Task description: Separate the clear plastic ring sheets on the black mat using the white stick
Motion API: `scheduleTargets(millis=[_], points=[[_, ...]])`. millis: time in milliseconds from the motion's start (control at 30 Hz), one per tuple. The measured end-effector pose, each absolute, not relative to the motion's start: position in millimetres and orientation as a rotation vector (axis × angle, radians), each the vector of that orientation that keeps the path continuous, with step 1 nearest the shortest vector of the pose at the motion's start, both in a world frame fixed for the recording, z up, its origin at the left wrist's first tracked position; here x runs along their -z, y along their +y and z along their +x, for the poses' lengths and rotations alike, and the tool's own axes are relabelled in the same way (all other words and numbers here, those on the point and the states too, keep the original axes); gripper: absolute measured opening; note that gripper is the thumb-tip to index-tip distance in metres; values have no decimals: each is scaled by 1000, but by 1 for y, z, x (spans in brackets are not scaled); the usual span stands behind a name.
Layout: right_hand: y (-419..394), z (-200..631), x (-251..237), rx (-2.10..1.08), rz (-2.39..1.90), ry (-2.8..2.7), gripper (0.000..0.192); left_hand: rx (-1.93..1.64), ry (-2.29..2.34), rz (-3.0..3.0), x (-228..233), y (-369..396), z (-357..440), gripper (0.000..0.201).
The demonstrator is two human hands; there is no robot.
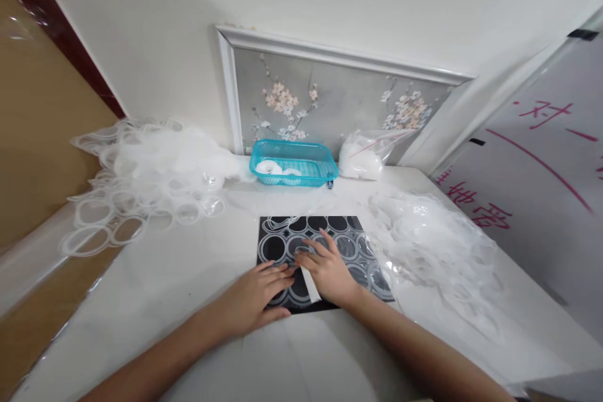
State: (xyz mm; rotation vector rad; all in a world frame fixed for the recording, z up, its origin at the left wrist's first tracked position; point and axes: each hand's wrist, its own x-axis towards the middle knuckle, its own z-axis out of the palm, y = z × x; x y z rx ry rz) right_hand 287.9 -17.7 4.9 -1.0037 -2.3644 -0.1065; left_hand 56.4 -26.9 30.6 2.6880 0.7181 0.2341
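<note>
A black board point(274, 249) lies on the table, under a clear sheet patterned with rows of pale rings point(346, 247). My left hand point(257, 296) rests flat at the board's left side, its fingers stretched over the sheet and holding nothing. Over the middle of the sheet, my right hand point(332, 271) has its thumb and fingers on a narrow white strip point(311, 287). The strip's lower end sticks out toward me; its upper end is hidden under the fingers. Thin loose ring-shaped offcuts point(280, 223) lie along the board's far left edge.
A turquoise basket point(325, 152) with white rings point(268, 167) stands at the back, beside a clear bag of white material point(362, 160). Clear ring-cut sheets are heaped left point(155, 166) and right point(438, 242). A framed floral panel point(339, 100) and whiteboard point(541, 169) stand behind.
</note>
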Motion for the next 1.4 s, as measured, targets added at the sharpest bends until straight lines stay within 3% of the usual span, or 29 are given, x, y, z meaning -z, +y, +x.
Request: scheduleTargets(millis=[133, 267, 367, 500, 700, 833, 1067, 1400], points=[[28, 310, -42, 171, -1218, -2012, 21, -175, 800, 2561, -43, -29, 58, 59], [46, 321, -69, -256, -1380, -1615, 29, -223, 824, 2518, -44, -27, 58, 51], [31, 314, -59, -551, -1336, -1724, 35, -270, 824, 2584, -44, -20, 61, 36], [10, 302, -38, -715, -1337, -1720, 34, -264, 858, 2736, -48, -12, 78, 17], [2, 296, -29, -833, -1384, -1638, 46, -354, 1012, 2874, -35, -15, 102, 20], [-3, 298, -20, -1003, -1356, -1387, 32, -497, 917, 3018, -22, -18, 99, 24], [0, 304, -6, -1036, -1417, -1270, 19, -546, 959, 3026, -22, -12, 99, 26], [-6, 321, -22, -1070, -1113, -1760, 7, -557, 1061, 2909, -15, -11, 95, 35]])
